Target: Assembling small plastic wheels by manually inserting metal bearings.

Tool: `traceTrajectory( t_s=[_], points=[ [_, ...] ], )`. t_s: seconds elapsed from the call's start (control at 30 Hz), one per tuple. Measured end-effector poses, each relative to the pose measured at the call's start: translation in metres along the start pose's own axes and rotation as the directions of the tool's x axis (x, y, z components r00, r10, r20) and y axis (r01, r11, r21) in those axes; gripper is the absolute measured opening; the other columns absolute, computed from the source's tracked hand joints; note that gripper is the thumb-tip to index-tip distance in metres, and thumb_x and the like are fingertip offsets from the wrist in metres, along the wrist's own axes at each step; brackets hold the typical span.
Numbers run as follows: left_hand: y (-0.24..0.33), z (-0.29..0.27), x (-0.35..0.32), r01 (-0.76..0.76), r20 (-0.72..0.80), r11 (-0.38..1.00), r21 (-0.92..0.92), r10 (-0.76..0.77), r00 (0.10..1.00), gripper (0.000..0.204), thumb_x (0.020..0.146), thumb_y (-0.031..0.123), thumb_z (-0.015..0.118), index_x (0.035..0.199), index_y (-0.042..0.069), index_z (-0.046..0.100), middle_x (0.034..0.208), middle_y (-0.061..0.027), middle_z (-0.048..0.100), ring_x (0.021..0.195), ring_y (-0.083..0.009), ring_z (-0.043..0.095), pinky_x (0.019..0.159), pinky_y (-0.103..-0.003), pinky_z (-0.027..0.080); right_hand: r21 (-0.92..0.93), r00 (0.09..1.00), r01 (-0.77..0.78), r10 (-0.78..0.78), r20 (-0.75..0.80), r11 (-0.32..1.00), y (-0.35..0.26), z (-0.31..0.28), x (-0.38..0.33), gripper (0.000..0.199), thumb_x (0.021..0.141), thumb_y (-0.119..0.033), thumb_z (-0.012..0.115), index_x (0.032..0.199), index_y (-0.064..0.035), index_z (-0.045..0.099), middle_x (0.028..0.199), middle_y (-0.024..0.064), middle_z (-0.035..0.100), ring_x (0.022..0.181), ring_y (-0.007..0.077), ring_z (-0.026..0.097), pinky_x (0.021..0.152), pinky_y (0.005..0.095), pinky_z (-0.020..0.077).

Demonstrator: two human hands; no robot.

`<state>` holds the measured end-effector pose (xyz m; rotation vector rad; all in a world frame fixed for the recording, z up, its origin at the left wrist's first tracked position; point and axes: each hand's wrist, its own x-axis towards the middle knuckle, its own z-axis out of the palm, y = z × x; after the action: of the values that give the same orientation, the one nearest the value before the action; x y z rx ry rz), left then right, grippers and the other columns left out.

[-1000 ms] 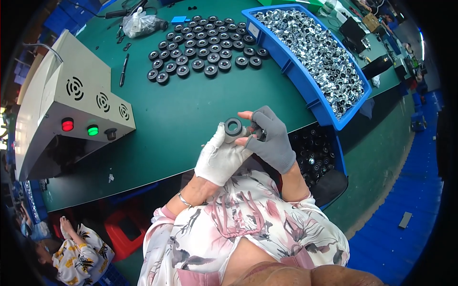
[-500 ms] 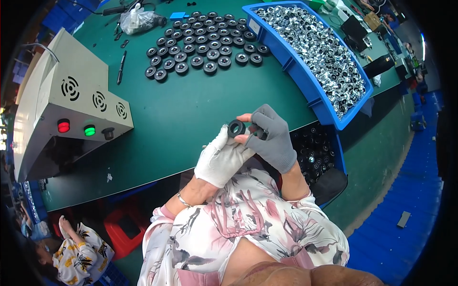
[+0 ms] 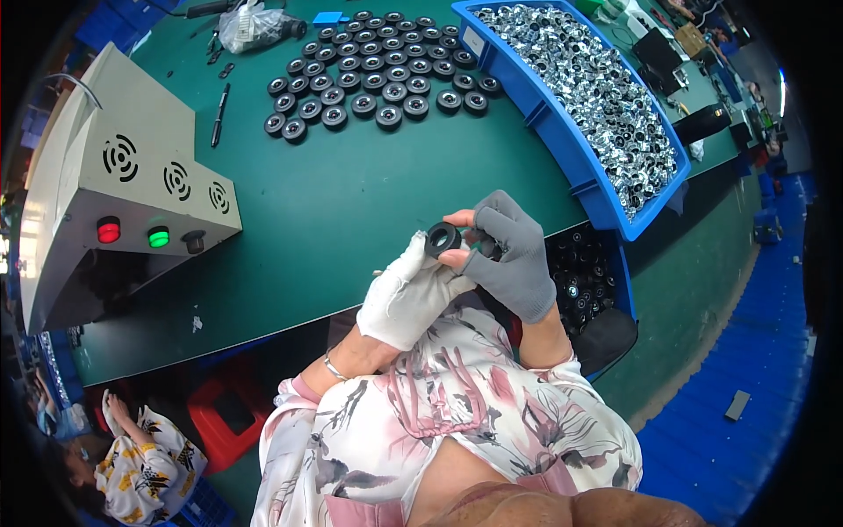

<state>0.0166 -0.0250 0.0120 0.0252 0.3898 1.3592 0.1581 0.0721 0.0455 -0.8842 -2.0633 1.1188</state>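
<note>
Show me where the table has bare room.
The table is largely bare between the machine, discs and left hand, and rightward between the discs, tray and right hand. Crowded: the far side, packed with discs, and the tray, heaped with shiny parts.

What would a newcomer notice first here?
Probably the blue bin of shiny silvery parts, upper right on the green table. Left of it spread dozens of black round pieces. Near centre, the gray-gloved right hand grips a black ring beside the white-gloved left hand.

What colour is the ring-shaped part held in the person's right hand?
The ring-shaped part is black; it shows best in the head view.
</note>
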Motion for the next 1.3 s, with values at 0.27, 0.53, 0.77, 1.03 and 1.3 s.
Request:
traceTrajectory(
  t_s=[0.27, 0.53, 0.77, 1.03, 1.3],
  points=[
    [0.000, -0.011, -0.005, -0.027, 0.051, 0.958, 0.286, 0.013, 0.999, 0.049, 0.108, 0.040, 0.046, 0.135, 0.000, 0.052, 0.128, -0.0140, 0.058, 0.111, -0.0222, 0.060, 0.098, -0.039, 0.048, 0.147, 0.998, -0.061, 0.062, -0.005, 0.987, -0.008, -0.003, -0.007, 0.040, 0.070, -0.012, 0.090, 0.105, -0.0014, 0.075, 0.088, 0.0007, 0.057, 0.078, 0.0092, 0.057, 0.064, 0.0227, 0.0476],
    [-0.004, -0.011, -0.001, 0.027, 0.046, 0.940, 0.340, -0.045, 0.998, 0.042, 0.107, 0.033, 0.051, 0.132, 0.000, 0.053, 0.126, -0.0125, 0.059, 0.107, -0.0209, 0.062, 0.095, -0.039, 0.050, 0.032, 0.996, 0.084, -0.085, 0.036, 0.996, -0.001, -0.015, -0.011, 0.047, 0.065, -0.012, 0.092, 0.109, -0.0058, 0.075, 0.088, 0.0002, 0.056, 0.070, 0.0078, 0.054, 0.058, 0.0220, 0.0447],
    [-0.006, -0.017, -0.001, 0.038, 0.078, 0.956, 0.289, -0.064, 0.995, 0.040, 0.108, 0.031, 0.049, 0.130, -0.001, 0.055, 0.124, -0.0114, 0.061, 0.109, -0.0184, 0.061, 0.095, -0.036, 0.049, 0.162, 0.998, 0.050, -0.056, 0.035, 0.985, 0.000, -0.018, -0.011, 0.048, 0.066, -0.010, 0.091, 0.112, -0.0050, 0.075, 0.091, 0.0020, 0.058, 0.075, 0.0089, 0.054, 0.064, 0.0211, 0.0473],
    [-0.007, -0.004, -0.004, 0.037, -0.053, 0.953, 0.302, -0.022, 0.998, 0.044, 0.107, 0.038, 0.050, 0.131, 0.001, 0.057, 0.115, -0.0060, 0.064, 0.101, -0.0149, 0.061, 0.092, -0.031, 0.047, 0.286, 0.997, -0.068, 0.056, 0.048, 0.956, 0.024, -0.013, -0.021, 0.053, 0.081, -0.038, 0.084, 0.110, 0.0055, 0.073, 0.088, 0.0028, 0.059, 0.079, 0.0116, 0.053, 0.070, 0.0260, 0.0395],
    [-0.004, -0.008, -0.008, 0.049, -0.037, 0.903, 0.428, -0.037, 0.999, 0.045, 0.106, 0.039, 0.052, 0.132, 0.003, 0.055, 0.118, -0.0075, 0.061, 0.101, -0.0164, 0.058, 0.092, -0.034, 0.046, 0.342, 0.993, -0.116, 0.098, 0.068, 0.933, 0.025, -0.009, -0.028, 0.059, 0.084, -0.047, 0.079, 0.111, 0.0052, 0.073, 0.089, 0.0031, 0.061, 0.080, 0.0114, 0.054, 0.070, 0.0264, 0.0405]
  ],
)
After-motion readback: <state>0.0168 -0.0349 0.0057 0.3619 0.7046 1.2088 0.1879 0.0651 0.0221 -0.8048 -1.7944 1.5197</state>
